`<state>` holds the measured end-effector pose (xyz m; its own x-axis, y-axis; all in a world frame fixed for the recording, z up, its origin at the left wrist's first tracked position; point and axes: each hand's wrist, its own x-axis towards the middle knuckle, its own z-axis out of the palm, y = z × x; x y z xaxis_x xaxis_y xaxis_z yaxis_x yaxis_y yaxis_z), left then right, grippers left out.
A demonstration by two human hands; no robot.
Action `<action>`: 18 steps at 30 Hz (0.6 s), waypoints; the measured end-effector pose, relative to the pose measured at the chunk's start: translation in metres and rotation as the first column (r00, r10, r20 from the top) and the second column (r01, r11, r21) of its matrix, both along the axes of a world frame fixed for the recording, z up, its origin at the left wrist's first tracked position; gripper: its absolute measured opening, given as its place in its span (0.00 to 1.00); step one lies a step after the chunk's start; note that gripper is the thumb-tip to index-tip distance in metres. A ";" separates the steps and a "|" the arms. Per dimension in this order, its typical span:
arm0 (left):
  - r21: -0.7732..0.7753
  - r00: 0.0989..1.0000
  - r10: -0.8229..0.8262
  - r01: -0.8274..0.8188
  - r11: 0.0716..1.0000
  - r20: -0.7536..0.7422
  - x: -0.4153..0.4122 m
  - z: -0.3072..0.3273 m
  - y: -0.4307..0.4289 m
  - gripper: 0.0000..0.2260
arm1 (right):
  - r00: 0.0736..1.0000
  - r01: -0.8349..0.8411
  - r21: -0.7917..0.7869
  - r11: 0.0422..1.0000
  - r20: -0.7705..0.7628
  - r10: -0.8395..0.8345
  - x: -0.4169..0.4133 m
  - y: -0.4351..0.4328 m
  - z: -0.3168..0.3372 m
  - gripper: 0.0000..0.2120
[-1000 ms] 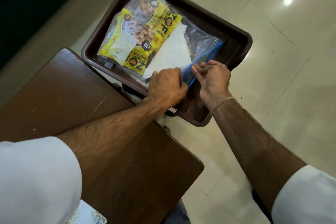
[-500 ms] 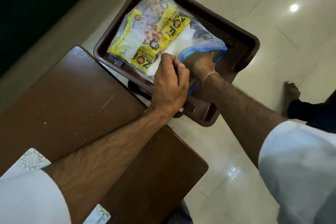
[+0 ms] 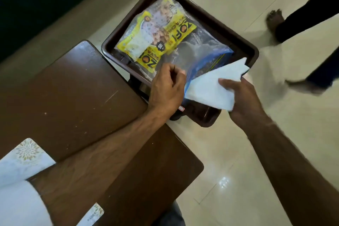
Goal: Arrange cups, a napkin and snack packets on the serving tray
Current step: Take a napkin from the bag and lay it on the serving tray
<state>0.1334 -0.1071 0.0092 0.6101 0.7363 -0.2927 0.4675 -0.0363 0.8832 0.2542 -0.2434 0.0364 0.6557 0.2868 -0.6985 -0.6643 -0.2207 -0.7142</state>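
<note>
A dark brown serving tray [image 3: 216,21] sits past the wooden table's edge. In it lies a clear zip bag [image 3: 200,51] with a blue seal strip. Yellow snack packets [image 3: 156,38] show through the bag's far half. My left hand [image 3: 165,90] pinches the bag's near edge. My right hand [image 3: 244,101] holds a white folded napkin [image 3: 212,88] over the tray's near right corner, just outside the bag's mouth. No cups are in view.
The brown wooden table [image 3: 77,93] fills the lower left, with a white patterned cloth [image 3: 23,159] on it. Glossy cream floor tiles lie to the right. Another person's bare feet and dark trousers [image 3: 300,22] pass at the upper right.
My right hand, which was reaching into the bag, has drawn back toward me with the napkin, now out of the bag. My left hand keeps hold of the bag's edge. A person walked in at the right.
</note>
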 end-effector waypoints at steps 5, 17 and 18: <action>-0.227 0.965 -0.167 0.212 0.951 0.203 -0.029 0.032 -0.008 0.11 | 0.981 -0.162 0.017 0.987 0.111 0.159 -0.027 -0.021 0.040 0.21; -0.055 0.985 -0.155 0.160 0.986 0.078 -0.175 0.058 0.027 0.07 | -0.016 -0.687 -0.539 0.487 0.681 0.732 -0.108 0.061 0.066 0.39; -0.018 0.985 -0.164 0.165 0.986 0.058 -0.190 0.060 0.028 0.06 | -0.235 -0.686 -0.646 0.335 0.632 0.738 -0.118 0.071 0.071 0.31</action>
